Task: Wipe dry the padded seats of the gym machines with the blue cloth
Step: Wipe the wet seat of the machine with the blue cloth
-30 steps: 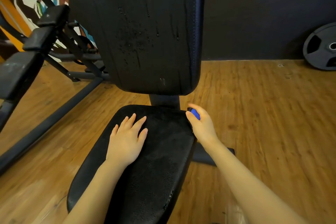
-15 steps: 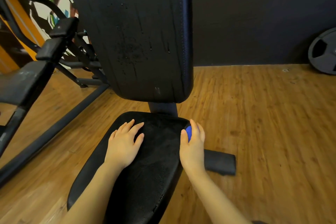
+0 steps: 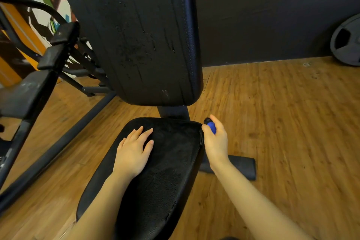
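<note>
Resting flat on the black padded seat (image 3: 155, 171), the left hand (image 3: 132, 152) lay with its fingers straight and slightly spread, palm down on the left half of the cushion. The seat itself was nearest to the camera, and its surface looked grainy with small wet spots. Just beside the right rear corner of the seat, the right hand (image 3: 215, 141) was curled around a small blue thing (image 3: 212, 126), with a dark tip showing above the thumb. It appeared to be the blue cloth bunched up in the fist, but I cannot tell this for sure because only a small part was visible. The blue thing was well apart from the left hand, at the edge of the cushion and not on it.

Compared with half a second before, the right hand had moved off the seat edge a little to the right, so it was over the wooden floor (image 3: 282, 122). The left hand stayed in about the same place on the cushion.

Behind the hands, a black foot bar (image 3: 241, 167) lay on the floor under the right wrist. Farther back, the upright back pad (image 3: 140, 35) stood above the seat, with drops and streaks on it. At the far right, a weight plate (image 3: 348, 43) leaned against the dark wall (image 3: 263, 9).
</note>
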Available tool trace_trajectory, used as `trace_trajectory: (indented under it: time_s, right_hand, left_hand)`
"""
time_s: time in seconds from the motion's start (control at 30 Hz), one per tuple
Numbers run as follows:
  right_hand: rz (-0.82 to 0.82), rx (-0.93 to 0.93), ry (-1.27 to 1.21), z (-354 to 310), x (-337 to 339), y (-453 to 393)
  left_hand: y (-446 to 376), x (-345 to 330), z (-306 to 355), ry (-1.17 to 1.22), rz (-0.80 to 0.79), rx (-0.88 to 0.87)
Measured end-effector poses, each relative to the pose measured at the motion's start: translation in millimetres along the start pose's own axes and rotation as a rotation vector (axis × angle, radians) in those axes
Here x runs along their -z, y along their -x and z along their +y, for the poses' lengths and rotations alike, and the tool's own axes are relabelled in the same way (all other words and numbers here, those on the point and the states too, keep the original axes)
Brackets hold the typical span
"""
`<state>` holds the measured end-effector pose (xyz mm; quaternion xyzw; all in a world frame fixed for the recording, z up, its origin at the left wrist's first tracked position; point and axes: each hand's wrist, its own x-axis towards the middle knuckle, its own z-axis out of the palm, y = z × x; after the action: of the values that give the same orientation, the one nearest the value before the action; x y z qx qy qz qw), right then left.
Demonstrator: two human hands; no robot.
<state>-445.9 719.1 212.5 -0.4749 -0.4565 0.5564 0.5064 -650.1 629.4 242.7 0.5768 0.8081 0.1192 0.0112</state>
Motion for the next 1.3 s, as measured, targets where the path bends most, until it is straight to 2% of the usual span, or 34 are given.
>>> trace_trajectory:
  time_s: [0.27,0.63,1.0,1.3]
  right_hand:
    - [-0.061,0.1,0.188,4,-6,1]
    - [0.066,0.095,-0.028,35,-18,99]
    - [0.044,0.055,-0.047,17,-12,62]
    - [0.051,0.094,-0.026,37,-23,113]
  left_hand:
    - [0,0,1,-0.014,-0.012,0.006]
    - [3,1,1,-0.034,-0.049,0.005]
    - [7,2,1,-0.022,-0.07,-0.01]
    - [7,1,0,-0.048,-0.065,-0.012]
